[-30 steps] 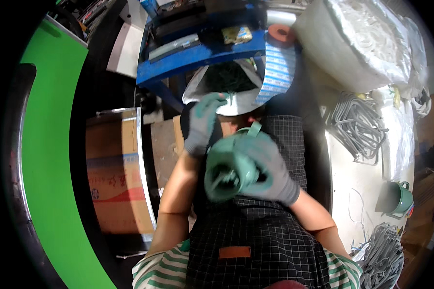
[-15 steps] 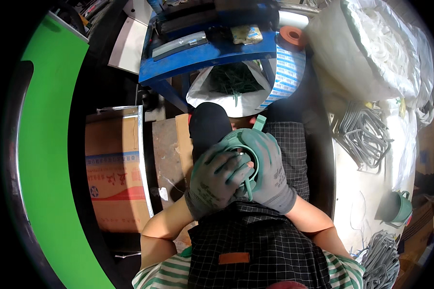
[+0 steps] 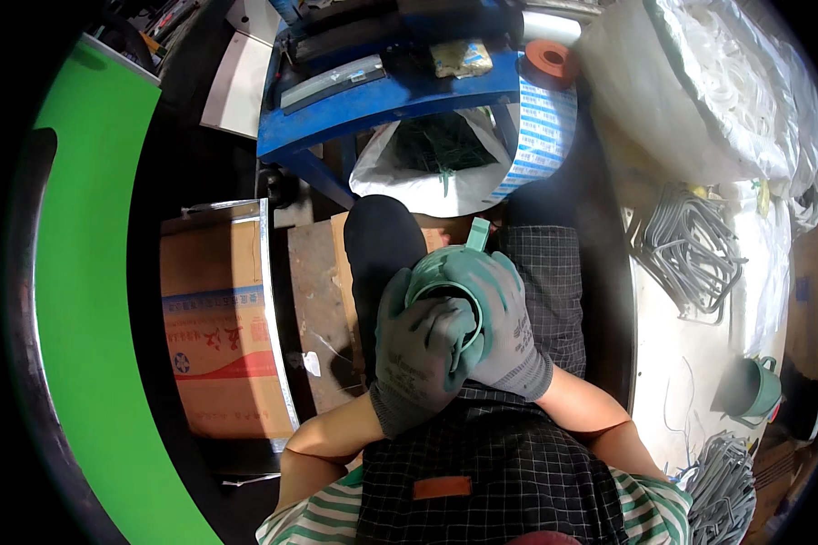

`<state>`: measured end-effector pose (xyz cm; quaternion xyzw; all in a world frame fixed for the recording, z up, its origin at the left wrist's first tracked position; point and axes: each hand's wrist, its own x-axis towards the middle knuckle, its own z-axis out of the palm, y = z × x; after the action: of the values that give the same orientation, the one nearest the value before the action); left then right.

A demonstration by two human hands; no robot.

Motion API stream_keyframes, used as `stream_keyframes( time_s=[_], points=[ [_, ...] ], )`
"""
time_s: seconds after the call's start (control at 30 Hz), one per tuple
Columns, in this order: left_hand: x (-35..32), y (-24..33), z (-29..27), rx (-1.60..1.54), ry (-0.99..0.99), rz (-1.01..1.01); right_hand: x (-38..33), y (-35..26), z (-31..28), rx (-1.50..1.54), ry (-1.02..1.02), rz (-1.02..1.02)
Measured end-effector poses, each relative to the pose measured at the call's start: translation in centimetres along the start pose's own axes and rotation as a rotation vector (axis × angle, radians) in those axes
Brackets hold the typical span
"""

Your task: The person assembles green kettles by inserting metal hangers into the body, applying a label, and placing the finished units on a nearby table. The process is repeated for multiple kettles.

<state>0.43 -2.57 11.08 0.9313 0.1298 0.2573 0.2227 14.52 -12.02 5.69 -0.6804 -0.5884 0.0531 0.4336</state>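
A round green plastic container (image 3: 447, 263) sits in my lap between both gloved hands, its open mouth facing up toward me. A narrow green tab or handle (image 3: 478, 234) sticks out from its far side. My left hand (image 3: 418, 352) is closed at the near left of the rim, its fingers bent over and into the mouth; what the fingertips touch inside is hidden. Around the right outer wall wraps my right hand (image 3: 511, 329), holding the container. Both gloves are grey with green-coated fingers.
Ahead stands a blue bench (image 3: 373, 109) bearing a tape roll (image 3: 551, 62); a white sack (image 3: 382, 186) of dark green pieces lies beneath. At right are bent grey metal rods (image 3: 691, 245), another green container (image 3: 756, 389) and a large white bag (image 3: 645, 100). A cardboard box (image 3: 214, 336) is at left.
My left hand has turned and curled its fingers further over the container's near rim. The right hand keeps its hold, and the container has shifted slightly.
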Motion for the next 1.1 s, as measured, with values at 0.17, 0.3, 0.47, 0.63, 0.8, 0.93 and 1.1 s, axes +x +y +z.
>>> stream_keyframes(
  time_s=[0.17, 0.3, 0.47, 0.63, 0.8, 0.93, 1.1],
  points=[
    [-1.0, -1.3, 1.2, -0.032, -0.042, 0.042, -0.5, 0.3, 0.0, -0.023, 0.022, -0.005],
    [-1.0, -2.0, 0.3, -0.017, -0.15, 0.087, -0.9, 0.2, 0.7, 0.004, 0.052, -0.002],
    [-0.6, -2.4, -0.5, -0.029, -0.327, 0.189, -1.8, 0.3, 1.1, -0.022, 0.051, -0.04],
    [-1.8, -4.0, -0.4, 0.083, -0.223, 0.412, -0.6, 0.1, 0.3, 0.066, 0.025, -0.107],
    [1.7, -7.6, 0.3, 0.373, 0.176, 0.244, 6.7, 2.7, -1.2, 0.151, 0.155, -0.2],
    [6.5, -9.2, 1.7, 0.317, 0.351, 0.136, 10.6, 6.1, -0.5, 0.096, 0.134, -0.22],
    [6.6, -8.4, 2.5, 0.155, 0.255, 0.128, 9.4, 5.2, -3.3, 0.089, 0.075, -0.224]
  ],
)
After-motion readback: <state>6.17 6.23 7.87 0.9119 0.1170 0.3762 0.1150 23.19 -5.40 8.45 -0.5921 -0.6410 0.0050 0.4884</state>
